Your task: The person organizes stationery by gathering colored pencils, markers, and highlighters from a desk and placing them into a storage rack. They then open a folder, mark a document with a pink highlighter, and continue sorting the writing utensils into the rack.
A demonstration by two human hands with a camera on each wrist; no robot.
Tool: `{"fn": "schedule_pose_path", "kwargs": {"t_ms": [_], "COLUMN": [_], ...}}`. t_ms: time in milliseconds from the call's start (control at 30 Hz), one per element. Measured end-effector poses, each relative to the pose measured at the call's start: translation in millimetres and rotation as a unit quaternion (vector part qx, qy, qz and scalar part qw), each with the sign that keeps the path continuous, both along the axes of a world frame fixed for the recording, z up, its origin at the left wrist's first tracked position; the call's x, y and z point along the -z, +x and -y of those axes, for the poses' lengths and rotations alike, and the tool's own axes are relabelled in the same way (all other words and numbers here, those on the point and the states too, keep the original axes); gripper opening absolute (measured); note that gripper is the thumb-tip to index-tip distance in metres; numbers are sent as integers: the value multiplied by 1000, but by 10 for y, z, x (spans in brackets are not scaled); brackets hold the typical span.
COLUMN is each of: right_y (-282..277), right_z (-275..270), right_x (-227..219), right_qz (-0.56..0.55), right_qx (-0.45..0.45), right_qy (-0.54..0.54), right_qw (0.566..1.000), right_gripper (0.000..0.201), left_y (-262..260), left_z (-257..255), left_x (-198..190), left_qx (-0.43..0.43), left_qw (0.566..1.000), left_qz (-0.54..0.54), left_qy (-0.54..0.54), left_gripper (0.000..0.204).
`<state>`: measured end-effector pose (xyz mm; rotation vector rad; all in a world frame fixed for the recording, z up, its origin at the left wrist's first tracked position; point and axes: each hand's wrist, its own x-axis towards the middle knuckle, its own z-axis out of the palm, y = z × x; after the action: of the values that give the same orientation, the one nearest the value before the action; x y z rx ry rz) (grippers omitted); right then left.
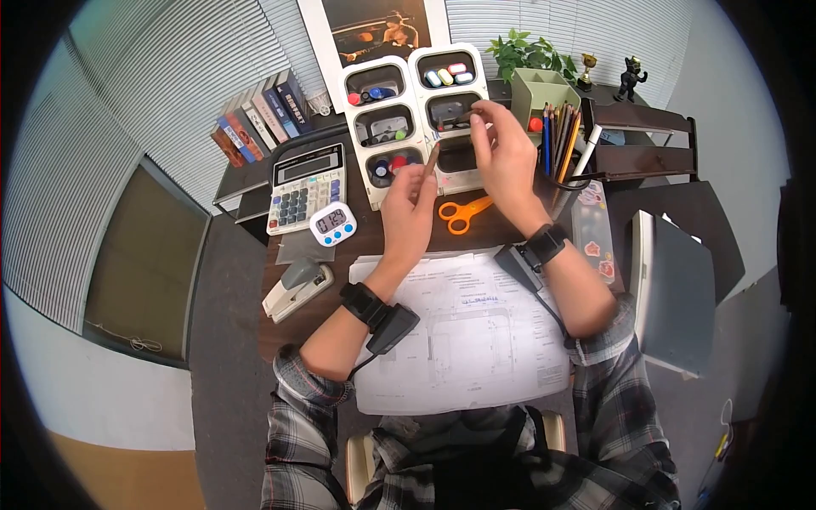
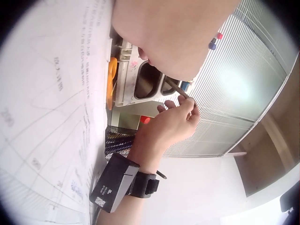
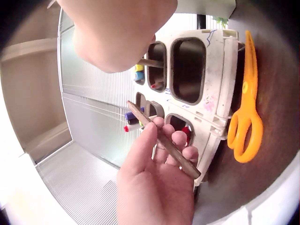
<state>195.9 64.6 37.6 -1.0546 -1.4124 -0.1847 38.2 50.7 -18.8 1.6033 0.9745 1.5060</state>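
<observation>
My left hand [image 1: 408, 219] is raised before the white desk organizer [image 1: 467, 181], gripping a brown pen-shaped stick [image 3: 169, 148] between thumb and fingers. One end of that stick tapers, and it slants across the palm side of the fingers. Higher and to the right, my right hand [image 1: 507, 161] pinches a second thin brown stick [image 2: 177, 88] by its end. This one points at the organizer's middle right compartment [image 3: 162, 49], where a small red-tipped item [image 3: 156, 86] lies. Orange scissors [image 1: 460, 216] lie on the desk below the hands.
Left of the organizer are a calculator [image 1: 307, 189], a white timer [image 1: 333, 223] and a stapler [image 1: 298, 287]. Printed papers [image 1: 459, 340] cover the front of the desk. Pencils [image 1: 558, 140] stand in a holder at right, beside a green box [image 1: 541, 92]. Other compartments contain markers [image 1: 398, 163].
</observation>
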Motion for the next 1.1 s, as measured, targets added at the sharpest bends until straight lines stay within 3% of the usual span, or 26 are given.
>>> {"fn": "schedule_pose_path", "kwargs": {"t_ms": [133,233,433,767,833,1100], "right_y": [2,9,26,17,15,48], "right_z": [-28,-103,-76,-38,-10,-90], "right_x": [68,150,134,105,76,134], "right_qz": [16,52,58,77,103,96], "right_qx": [-36,-51,-61,-50,-86,-78], "right_qy": [-55,-37,-99,-109,-210,-146], "right_qw": [998,997,992,990,968,982], "right_gripper": [18,20,21,28,31,32], "left_y": [-4,-6,3,3,0,7], "left_z": [-22,-15,-3,1,3,1], "left_x": [10,-9,-20,-27,-28,-16], "left_qx": [-27,-47,-45,-42,-37,-44], "left_qw": [998,996,996,997,997,996], "left_qz": [-18,-36,-28,-30,-32,-43], "left_qy": [44,70,70,63,60,68], "left_gripper": [17,16,16,16,16,17]}}
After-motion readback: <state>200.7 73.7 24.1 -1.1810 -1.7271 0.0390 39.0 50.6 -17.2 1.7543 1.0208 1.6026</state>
